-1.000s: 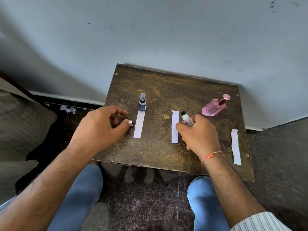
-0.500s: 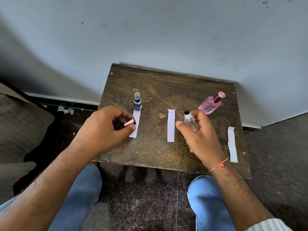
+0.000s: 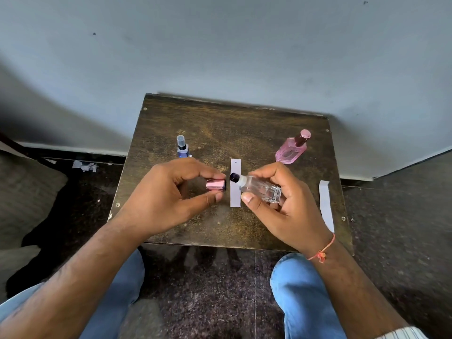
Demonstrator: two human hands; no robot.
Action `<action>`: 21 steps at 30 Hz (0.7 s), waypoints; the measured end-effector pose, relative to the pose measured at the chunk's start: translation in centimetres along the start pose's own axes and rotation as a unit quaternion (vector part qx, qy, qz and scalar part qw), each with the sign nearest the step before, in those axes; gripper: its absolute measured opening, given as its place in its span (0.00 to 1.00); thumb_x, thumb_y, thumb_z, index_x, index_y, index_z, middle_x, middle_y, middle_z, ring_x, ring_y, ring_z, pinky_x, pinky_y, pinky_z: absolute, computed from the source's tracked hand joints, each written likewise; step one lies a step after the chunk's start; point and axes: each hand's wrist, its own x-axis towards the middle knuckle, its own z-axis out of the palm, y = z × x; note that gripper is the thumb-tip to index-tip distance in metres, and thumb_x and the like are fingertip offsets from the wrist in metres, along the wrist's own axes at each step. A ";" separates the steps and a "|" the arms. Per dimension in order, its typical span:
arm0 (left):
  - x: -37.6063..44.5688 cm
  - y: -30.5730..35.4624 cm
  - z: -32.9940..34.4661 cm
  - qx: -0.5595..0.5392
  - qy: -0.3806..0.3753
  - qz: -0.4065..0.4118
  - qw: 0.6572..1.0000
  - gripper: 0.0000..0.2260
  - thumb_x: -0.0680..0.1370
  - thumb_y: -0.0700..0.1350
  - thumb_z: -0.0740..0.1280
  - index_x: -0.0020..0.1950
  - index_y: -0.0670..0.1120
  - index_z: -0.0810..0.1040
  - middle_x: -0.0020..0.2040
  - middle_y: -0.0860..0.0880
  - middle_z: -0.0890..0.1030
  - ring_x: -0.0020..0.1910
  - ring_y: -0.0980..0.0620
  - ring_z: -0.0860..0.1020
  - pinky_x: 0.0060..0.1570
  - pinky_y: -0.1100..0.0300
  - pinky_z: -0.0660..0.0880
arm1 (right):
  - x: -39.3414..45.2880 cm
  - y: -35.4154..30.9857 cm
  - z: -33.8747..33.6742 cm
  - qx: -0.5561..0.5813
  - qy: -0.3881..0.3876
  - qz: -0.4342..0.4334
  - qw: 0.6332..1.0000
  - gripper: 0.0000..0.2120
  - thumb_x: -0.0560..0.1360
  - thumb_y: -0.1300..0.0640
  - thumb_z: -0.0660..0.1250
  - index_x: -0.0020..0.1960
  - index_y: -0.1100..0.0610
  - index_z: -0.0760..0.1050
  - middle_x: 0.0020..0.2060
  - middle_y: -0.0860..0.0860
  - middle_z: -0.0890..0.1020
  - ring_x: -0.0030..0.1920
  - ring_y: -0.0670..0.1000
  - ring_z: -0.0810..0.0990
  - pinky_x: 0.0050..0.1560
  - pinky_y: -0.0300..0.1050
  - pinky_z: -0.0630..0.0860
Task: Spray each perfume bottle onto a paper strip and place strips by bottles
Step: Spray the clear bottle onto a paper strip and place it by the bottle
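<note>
Holding clear bottle (image 3: 261, 189) sideways, nozzle leftward, right hand (image 3: 281, 204) | left hand (image 3: 171, 194) pinching pink cap (image 3: 215, 184)

Soft daylight falls evenly on the wall (image 3: 244, 45). A deep shadow fills the left corner. Wide-angle distortion bends the skirting line, and the forearms blur toward the lower frame edges.

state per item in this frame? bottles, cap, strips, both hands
clear bottle: uncapped, tilted sideways, held in right hand
pink cap: off, pinched in left hand
blue bottle: upright, capped
pink bottle: upright, capped
middle strip: flat on table
right strip: flat at table edge
</note>
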 end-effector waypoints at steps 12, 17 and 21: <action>0.5 -0.1 1.4 0.007 -0.016 0.009 1.000 0.12 0.76 0.51 0.80 0.59 0.58 0.88 0.54 0.60 0.86 0.25 0.55 0.66 0.26 0.59 0.66 | -0.3 0.3 -1.8 -0.083 0.024 -0.079 0.993 0.14 0.75 0.61 0.81 0.60 0.59 0.84 0.55 0.48 0.86 0.58 0.49 0.85 0.58 0.45 0.81; 0.6 -0.1 1.4 0.015 -0.003 0.021 1.000 0.11 0.77 0.52 0.78 0.60 0.57 0.88 0.51 0.62 0.84 0.25 0.56 0.66 0.28 0.66 0.65 | -0.3 0.4 -2.0 -0.089 0.028 -0.076 0.993 0.14 0.75 0.61 0.81 0.59 0.59 0.85 0.55 0.48 0.86 0.56 0.48 0.85 0.55 0.39 0.80; 0.7 0.0 1.3 0.001 -0.006 0.030 1.000 0.11 0.78 0.52 0.77 0.60 0.56 0.88 0.52 0.60 0.85 0.25 0.54 0.66 0.27 0.63 0.65 | -0.4 0.4 -1.9 -0.098 0.026 -0.064 0.993 0.14 0.75 0.61 0.82 0.59 0.58 0.85 0.54 0.47 0.85 0.52 0.45 0.84 0.47 0.26 0.72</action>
